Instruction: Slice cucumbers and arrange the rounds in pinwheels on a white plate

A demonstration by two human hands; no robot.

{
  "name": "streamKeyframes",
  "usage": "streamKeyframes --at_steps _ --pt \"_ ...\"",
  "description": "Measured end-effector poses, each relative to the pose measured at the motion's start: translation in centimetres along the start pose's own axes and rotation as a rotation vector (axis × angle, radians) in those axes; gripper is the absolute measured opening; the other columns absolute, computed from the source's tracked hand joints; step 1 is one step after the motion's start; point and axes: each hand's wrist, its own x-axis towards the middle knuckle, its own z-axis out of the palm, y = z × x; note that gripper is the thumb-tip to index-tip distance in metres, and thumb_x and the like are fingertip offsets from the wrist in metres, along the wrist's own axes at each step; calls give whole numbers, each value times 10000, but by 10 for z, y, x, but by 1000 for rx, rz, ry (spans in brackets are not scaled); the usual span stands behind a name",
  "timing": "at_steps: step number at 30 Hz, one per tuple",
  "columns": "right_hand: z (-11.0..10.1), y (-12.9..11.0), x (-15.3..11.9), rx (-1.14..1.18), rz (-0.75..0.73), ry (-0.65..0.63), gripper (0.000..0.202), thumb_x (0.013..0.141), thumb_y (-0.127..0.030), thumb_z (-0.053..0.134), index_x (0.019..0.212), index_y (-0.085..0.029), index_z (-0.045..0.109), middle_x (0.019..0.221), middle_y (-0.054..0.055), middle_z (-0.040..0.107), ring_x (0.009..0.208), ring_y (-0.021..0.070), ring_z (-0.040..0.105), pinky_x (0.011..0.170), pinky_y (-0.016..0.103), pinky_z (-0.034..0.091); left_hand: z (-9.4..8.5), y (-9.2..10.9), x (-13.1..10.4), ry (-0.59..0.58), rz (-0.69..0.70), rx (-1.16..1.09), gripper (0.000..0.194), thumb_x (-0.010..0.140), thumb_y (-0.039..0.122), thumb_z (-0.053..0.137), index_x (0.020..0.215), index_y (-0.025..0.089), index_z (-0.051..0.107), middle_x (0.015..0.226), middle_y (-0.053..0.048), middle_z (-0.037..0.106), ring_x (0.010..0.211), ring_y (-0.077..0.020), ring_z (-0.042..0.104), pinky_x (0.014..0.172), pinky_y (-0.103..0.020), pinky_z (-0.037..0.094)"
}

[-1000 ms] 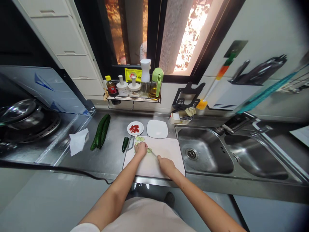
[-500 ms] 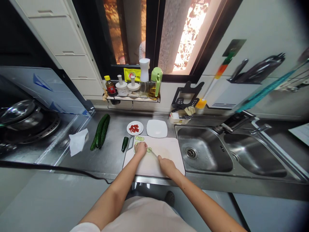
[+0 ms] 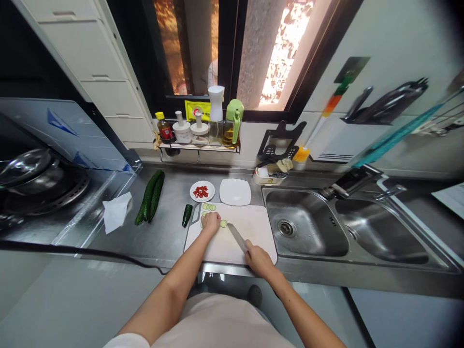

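Observation:
My left hand (image 3: 210, 222) is closed over the white cutting board (image 3: 232, 251), with its fingers curled round a piece of cucumber that they mostly hide. At its right edge shows a pale green cucumber round (image 3: 224, 223). My right hand (image 3: 259, 258) grips a knife (image 3: 237, 238) by the handle; the blade lies aslant over the board, its tip close to that round. Thin cucumber slices (image 3: 209, 207) overlap at the board's top left, partly behind my left hand. A dark green cucumber end (image 3: 187, 215) rests left of the board.
Behind the board stand a plate of chopped red pieces (image 3: 201, 192) and a white square plate (image 3: 235, 192). Whole cucumbers (image 3: 150, 195) and a white paper (image 3: 116, 212) lie left. A double sink (image 3: 308, 249) is at right; a seasoning rack (image 3: 203, 146) hangs behind.
My right hand has moved right and a little toward me, drawing the knife away from the cucumber round, so more of its blade shows. My left hand stays nearly in place.

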Motion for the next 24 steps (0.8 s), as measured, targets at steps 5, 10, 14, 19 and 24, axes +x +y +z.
streamKeyframes --at_steps 5,10,14,19,24 --pt "5 13 -2 118 164 104 197 907 -208 353 1087 -184 431 825 65 642 739 165 589 572 251 218 1 0 1 0 4 5 196 825 250 494 885 237 681 1030 -77 674 1037 -234 562 878 -360 336" --pt "4 26 5 167 260 184 182 904 -187 355 1066 -172 437 774 48 631 666 143 555 568 250 200 1 0 1 -7 7 13 189 832 256 491 881 236 673 999 -71 676 1018 -233 566 877 -364 331" --pt "5 26 9 174 290 231 190 910 -202 345 1071 -172 441 769 49 631 663 147 554 568 251 208 2 0 -3 5 32 37 188 827 303 511 929 243 657 1031 -71 657 1034 -243 548 881 -374 326" --pt "6 14 13 141 312 164 201 912 -211 336 1083 -180 437 817 67 646 721 163 589 564 257 217 8 1 -9 48 89 72 229 829 344 513 986 234 639 1084 -88 624 1060 -252 517 902 -388 303" --pt "6 5 17 112 292 139 230 909 -212 325 1107 -172 435 853 91 658 778 189 615 584 264 252 11 2 -10 60 107 79 210 818 312 525 975 228 636 1072 -86 618 1053 -254 515 903 -393 299"
